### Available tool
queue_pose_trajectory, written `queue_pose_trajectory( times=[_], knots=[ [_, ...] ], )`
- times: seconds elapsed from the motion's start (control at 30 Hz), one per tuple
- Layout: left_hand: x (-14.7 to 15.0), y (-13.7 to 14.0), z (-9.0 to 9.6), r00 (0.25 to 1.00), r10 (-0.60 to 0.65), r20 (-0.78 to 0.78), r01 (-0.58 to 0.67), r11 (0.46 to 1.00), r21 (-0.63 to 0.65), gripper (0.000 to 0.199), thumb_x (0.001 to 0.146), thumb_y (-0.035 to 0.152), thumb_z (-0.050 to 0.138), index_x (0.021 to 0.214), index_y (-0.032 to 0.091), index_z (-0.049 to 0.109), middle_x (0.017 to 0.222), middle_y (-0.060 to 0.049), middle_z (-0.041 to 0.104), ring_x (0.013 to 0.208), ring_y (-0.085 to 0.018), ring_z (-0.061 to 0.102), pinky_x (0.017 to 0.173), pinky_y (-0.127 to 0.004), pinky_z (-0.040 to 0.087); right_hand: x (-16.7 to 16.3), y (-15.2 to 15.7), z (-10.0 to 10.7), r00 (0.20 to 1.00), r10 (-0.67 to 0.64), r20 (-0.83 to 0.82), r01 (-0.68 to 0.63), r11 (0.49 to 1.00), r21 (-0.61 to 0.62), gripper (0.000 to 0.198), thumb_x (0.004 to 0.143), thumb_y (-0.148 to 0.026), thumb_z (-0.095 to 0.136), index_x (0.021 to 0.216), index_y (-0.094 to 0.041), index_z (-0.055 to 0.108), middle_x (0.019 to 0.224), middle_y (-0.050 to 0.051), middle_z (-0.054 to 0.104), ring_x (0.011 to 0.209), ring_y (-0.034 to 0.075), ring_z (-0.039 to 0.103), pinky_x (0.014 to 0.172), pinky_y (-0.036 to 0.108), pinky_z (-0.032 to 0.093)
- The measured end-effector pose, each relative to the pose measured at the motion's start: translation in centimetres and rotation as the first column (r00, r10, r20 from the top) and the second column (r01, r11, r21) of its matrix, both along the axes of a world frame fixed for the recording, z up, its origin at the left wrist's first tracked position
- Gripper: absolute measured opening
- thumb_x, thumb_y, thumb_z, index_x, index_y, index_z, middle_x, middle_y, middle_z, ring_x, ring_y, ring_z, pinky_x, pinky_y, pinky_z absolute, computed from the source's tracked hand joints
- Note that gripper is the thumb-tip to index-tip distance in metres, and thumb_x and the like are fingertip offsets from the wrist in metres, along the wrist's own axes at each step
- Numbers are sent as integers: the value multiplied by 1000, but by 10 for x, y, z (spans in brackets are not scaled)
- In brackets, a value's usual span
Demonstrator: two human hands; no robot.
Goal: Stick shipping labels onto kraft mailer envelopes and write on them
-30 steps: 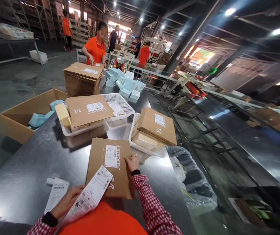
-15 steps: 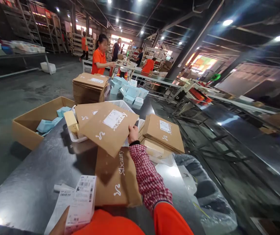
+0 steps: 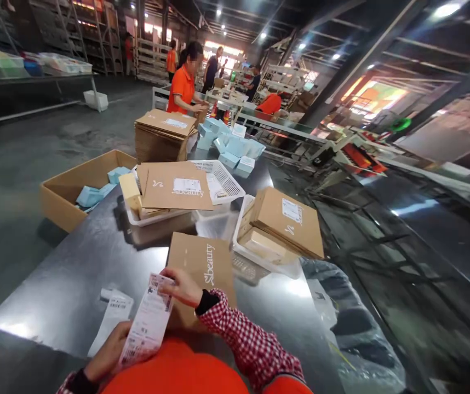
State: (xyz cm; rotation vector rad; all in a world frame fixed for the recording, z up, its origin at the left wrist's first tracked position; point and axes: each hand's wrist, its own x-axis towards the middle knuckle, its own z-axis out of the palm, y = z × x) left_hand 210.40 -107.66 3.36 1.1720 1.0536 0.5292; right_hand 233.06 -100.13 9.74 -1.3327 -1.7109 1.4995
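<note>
A strip of printed shipping labels (image 3: 148, 323) slants across the near side of the metal table. My left hand (image 3: 110, 345) is closed on its lower end. At its upper end my right hand (image 3: 182, 287) pinches the corner of the strip. Beneath my right hand and forearm lies a flat brown cardboard mailer (image 3: 218, 268) with white "beauty" lettering, no label visible on its uncovered part. Left of the strip, a second length of labels (image 3: 114, 314) rests on the table. Beyond, a labelled mailer (image 3: 165, 189) lies on top of a white basket (image 3: 136, 220).
Another basket (image 3: 239, 241) at right carries a stack of labelled mailers (image 3: 307, 232). A taller mailer stack (image 3: 159, 139) and light-blue boxes (image 3: 239, 146) stand farther back. An open carton (image 3: 60, 205) sits left of the table. A co-worker (image 3: 183, 87) in orange stands beyond.
My right hand has let go of the labelled mailer, now lying on the left basket, and come back to grip the label strip. The view has shifted slightly.
</note>
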Motion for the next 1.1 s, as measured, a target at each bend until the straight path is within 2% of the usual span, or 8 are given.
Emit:
queue_pose_trajectory(
  times=[0.23,0.37,0.5,0.63,0.8,0.9,1.0,1.1],
  knots=[
    [1,48,44,992,104,75,-113,984,138,70,70,53,70,130,22,54,139,-9,52,126,-28,50,106,-40,40,8,-12,10,985,-23,-171,41,994,105,38,76,-53,65,91,-18,72,85,3,63,81,18,56,77,32,45],
    [36,51,57,999,14,-37,-6,977,212,51,77,53,62,110,14,65,103,-9,72,88,-24,66,77,-32,54,3,-29,-1,929,-224,-293,212,975,-73,39,67,-51,73,87,-19,71,77,0,65,68,15,57,68,29,47],
    [58,39,46,966,134,-220,-73,962,264,46,76,59,58,80,14,65,69,-1,66,66,-18,58,56,-24,45,-1,-51,-23,828,-484,-283,459,875,-155,28,69,-44,70,72,-16,65,62,-1,58,55,13,52,55,26,43],
    [56,33,31,970,139,-199,-90,968,236,50,78,63,53,67,15,60,58,1,56,58,-15,50,50,-22,38,25,-52,-38,805,-552,-217,565,825,-4,21,76,-39,59,72,-18,58,63,-2,54,59,13,49,56,25,41],
    [38,39,18,980,-122,-156,159,954,253,45,83,57,50,72,17,68,72,-3,66,74,-21,58,69,-26,47,117,13,-30,716,-692,-86,695,697,177,28,79,-47,48,83,-19,49,70,-2,51,61,13,48,57,25,42],
    [35,41,9,946,-218,-241,286,910,300,42,82,53,53,66,18,70,73,-4,66,72,-20,59,70,-27,47,151,50,-30,802,-598,-2,586,785,199,30,68,-40,64,85,-18,51,75,-2,55,67,14,52,62,26,44],
    [42,40,2,917,-317,-241,379,880,285,36,85,48,52,85,22,76,110,-9,69,101,-25,61,91,-31,45,152,68,-39,901,-372,223,328,921,210,37,58,-26,74,88,-17,54,77,-2,59,70,15,55,65,26,44],
    [49,37,0,911,-342,-232,395,886,242,35,86,48,51,92,25,77,131,-9,60,120,-28,54,103,-36,39,141,75,-51,888,-288,359,226,952,206,38,60,-19,75,93,-16,56,81,-1,61,72,16,56,66,26,44]
  ],
)
